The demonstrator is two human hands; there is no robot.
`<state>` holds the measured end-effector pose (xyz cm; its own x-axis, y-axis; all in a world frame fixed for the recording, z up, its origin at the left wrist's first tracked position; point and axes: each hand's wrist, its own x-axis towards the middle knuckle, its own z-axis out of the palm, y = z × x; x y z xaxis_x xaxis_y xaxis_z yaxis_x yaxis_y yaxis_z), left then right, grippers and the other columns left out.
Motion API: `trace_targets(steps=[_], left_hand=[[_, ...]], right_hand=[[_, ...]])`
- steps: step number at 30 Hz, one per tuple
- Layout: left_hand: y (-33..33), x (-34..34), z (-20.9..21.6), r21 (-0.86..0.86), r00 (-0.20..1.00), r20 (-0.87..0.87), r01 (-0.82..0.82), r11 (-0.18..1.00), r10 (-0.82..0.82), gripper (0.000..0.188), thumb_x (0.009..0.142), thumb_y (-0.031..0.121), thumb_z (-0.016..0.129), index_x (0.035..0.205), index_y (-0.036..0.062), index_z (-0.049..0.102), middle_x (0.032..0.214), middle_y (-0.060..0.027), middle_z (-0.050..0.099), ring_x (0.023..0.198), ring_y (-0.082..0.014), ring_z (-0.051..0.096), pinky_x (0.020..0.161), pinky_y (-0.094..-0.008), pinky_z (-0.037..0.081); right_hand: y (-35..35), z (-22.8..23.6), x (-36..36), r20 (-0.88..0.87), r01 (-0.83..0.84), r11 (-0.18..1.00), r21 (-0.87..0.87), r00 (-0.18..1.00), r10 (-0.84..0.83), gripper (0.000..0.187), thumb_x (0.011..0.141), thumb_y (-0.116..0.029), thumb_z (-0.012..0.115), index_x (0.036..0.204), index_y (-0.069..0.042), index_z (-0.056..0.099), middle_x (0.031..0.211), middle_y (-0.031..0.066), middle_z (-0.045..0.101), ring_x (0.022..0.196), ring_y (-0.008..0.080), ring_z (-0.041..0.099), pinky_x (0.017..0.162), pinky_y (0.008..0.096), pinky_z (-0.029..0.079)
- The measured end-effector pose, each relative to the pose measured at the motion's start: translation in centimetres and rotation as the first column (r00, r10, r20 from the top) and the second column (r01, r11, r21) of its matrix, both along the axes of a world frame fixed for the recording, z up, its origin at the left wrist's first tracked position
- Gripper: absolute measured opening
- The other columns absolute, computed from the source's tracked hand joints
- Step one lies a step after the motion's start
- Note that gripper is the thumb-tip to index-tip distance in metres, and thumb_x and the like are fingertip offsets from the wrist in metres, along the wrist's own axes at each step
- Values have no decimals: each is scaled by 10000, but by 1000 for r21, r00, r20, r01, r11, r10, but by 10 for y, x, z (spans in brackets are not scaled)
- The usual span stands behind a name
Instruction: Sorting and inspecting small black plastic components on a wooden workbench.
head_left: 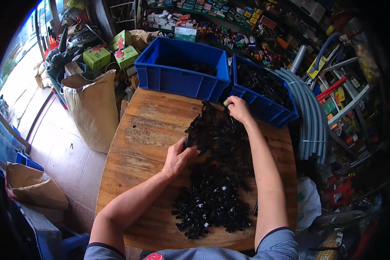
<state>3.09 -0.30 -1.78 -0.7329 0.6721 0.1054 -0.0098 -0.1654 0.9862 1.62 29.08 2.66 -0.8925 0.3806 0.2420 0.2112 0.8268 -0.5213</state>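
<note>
A heap of black, strip-like parts (221, 134) covers the far middle of the wooden table (138, 130). My left hand (177, 158) is at the heap's left edge, its fingers closed on black parts that I cannot tell apart. At the far right edge my right hand (238, 109) is bent into a pinch, with something pale at a fingertip. What it grips, if anything, cannot be made out. Nearer to me lies a second pile of short black pieces (212, 203), some with shiny or white spots.
Two blue crates stand at the table's far side: the left crate (173, 80) and the right crate (264, 104), which is filled with black parts. Grey hose coils (310, 117) hang on the right. A brown paper sack (91, 108) stands on the left floor.
</note>
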Motion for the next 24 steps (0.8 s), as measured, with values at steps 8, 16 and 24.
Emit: trace_targets(steps=[8, 16, 24], left_hand=[[-1, 1, 2, 12, 999, 41, 16, 1000, -17, 134, 861, 146, 530, 904, 18, 537, 750, -24, 588, 711, -89, 536, 662, -233, 445], [-7, -3, -5, 26, 1000, 11, -11, 1000, 11, 140, 852, 141, 538, 903, 10, 540, 725, -28, 585, 686, -87, 525, 638, -239, 437], [-4, -1, -1, 25, 999, 40, 27, 999, -28, 130, 859, 144, 535, 903, 22, 540, 736, -19, 579, 686, -79, 512, 640, -228, 430]], right_hand=[[-9, -18, -46, 129, 175, 961, 213, 970, -205, 298, 738, -123, 531, 1012, -10, 571, 1020, 208, 596, 987, 378, 539, 834, 418, 446], [-56, 43, -11, 546, -42, 994, -105, 833, 93, 229, 727, -111, 592, 942, -57, 646, 912, 151, 650, 833, 257, 627, 754, 332, 492], [-6, 42, 9, 145, -25, 993, -115, 989, 42, 203, 766, -128, 579, 938, -60, 664, 815, 96, 660, 766, 221, 629, 723, 308, 486]])
